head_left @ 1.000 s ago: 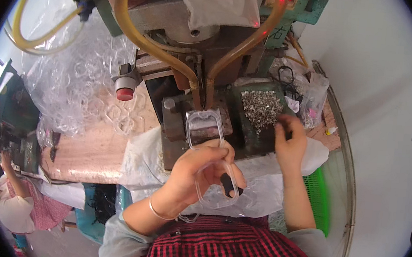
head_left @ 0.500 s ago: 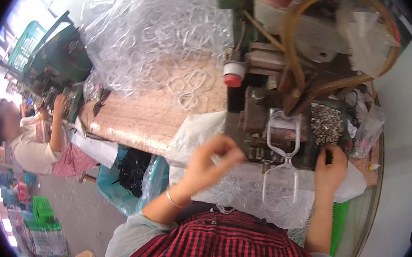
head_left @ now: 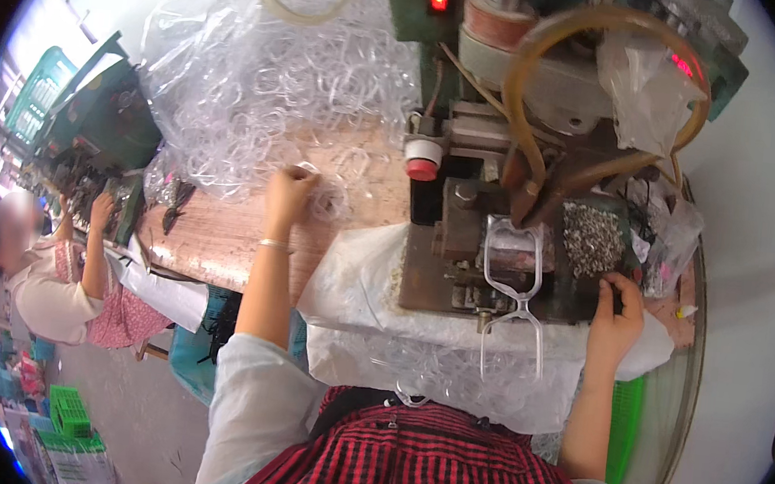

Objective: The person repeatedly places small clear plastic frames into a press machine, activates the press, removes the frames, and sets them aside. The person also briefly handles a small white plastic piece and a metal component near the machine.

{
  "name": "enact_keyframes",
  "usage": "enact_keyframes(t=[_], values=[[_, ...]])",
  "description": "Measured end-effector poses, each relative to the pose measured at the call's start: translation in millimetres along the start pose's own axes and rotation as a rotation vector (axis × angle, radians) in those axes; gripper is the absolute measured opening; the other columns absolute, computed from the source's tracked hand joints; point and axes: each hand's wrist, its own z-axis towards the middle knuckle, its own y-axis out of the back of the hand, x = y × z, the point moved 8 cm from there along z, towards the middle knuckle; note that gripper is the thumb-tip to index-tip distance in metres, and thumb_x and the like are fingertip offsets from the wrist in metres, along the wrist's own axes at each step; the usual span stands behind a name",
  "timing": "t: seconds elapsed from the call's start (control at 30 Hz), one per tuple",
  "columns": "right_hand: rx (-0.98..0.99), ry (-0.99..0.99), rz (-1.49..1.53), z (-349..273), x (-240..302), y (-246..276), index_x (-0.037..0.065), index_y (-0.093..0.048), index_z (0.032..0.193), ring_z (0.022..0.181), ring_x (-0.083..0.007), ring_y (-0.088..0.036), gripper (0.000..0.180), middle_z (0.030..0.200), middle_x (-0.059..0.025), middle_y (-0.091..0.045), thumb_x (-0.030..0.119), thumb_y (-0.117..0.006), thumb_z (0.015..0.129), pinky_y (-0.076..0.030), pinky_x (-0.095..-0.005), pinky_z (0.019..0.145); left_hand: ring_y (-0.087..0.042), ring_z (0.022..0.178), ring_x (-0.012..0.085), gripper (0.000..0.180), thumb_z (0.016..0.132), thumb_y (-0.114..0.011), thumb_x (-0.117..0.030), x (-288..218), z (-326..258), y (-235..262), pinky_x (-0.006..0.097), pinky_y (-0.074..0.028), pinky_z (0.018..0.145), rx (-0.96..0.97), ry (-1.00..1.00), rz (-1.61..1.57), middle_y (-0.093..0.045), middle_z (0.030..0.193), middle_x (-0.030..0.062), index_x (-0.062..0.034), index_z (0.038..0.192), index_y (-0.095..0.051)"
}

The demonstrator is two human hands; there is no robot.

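My left hand (head_left: 289,201) reaches over the table to the left, fingers curled together at a clear plastic eyeglass frame (head_left: 330,203) by the edge of a heap. My right hand (head_left: 618,318) is bent beside a pile of small metal pieces (head_left: 591,239), thumb and fingertips drawn together; anything between them is too small to make out. Between my hands, another clear eyeglass frame (head_left: 523,298) sits at the machine's metal fixture (head_left: 459,235), one rim over the block and the other hanging toward me. Neither hand touches that frame.
A bench machine (head_left: 517,59) with a brown looped hose (head_left: 513,86) and a red button (head_left: 422,168) stands ahead. Clear frames in plastic (head_left: 273,72) cover the table's far left. More lie on white sheeting (head_left: 450,365) before me. A co-worker (head_left: 53,280) sits at left.
My left hand has moved left and away from me, from beside the machine to the loose frames. My right hand stays by the metal pieces. The whole view has shifted slightly.
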Motion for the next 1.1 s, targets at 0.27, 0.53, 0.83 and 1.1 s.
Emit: enact_keyframes(t=[0.27, 0.53, 0.83, 1.1], values=[[0.283, 0.037, 0.437, 19, 88, -7, 0.0, -0.072, 0.098, 0.087, -0.0166, -0.067, 0.015, 0.096, -0.0084, -0.072, 0.0, -0.073, 0.083, -0.051, -0.0293, 0.083, -0.052, 0.055, 0.0037, 0.016, 0.096, -0.066, -0.017, -84, -28, 55, 0.021, -0.036, 0.048, -0.158, -0.108, -0.755, -0.064, 0.071, 0.0021, -0.0057, 0.087, -0.06], [0.273, -0.132, 0.843, 33, 108, -72, -0.002, -0.054, 0.123, 0.094, -0.0147, -0.066, 0.044, 0.103, -0.0101, -0.07, -0.003, -0.072, 0.083, -0.052, -0.0276, 0.085, -0.058, 0.081, 0.0175, 0.018, 0.102, -0.055, -0.023, -137, -102, 13, 0.029, -0.048, 0.073, 0.051, 0.058, -1.517, -0.064, 0.1, 0.011, -0.0111, 0.116, -0.055], [0.4, -0.38, 1.203, 29, 135, -72, -0.002, -0.051, 0.129, 0.102, -0.0151, -0.066, 0.047, 0.109, -0.0116, -0.069, -0.006, -0.068, 0.086, -0.052, -0.0279, 0.09, -0.065, 0.097, 0.0232, 0.018, 0.09, -0.06, 0.008, -336, -167, 93, 0.033, -0.051, 0.087, -0.119, -0.826, -0.815, -0.069, 0.104, 0.0176, 0.0072, 0.108, -0.063], [0.103, 0.405, 0.45, -1, 154, -23, -0.008, -0.051, 0.136, 0.115, -0.0409, -0.062, 0.055, 0.132, -0.0239, -0.06, 0.031, -0.061, 0.098, -0.047, -0.0453, 0.101, -0.067, 0.074, 0.0259, 0.018, 0.085, -0.065, -0.01, -331, -227, 64, 0.038, -0.052, 0.072, 0.129, -1.123, -0.749, -0.075, 0.098, 0.0164, -0.0017, 0.1, -0.072]])
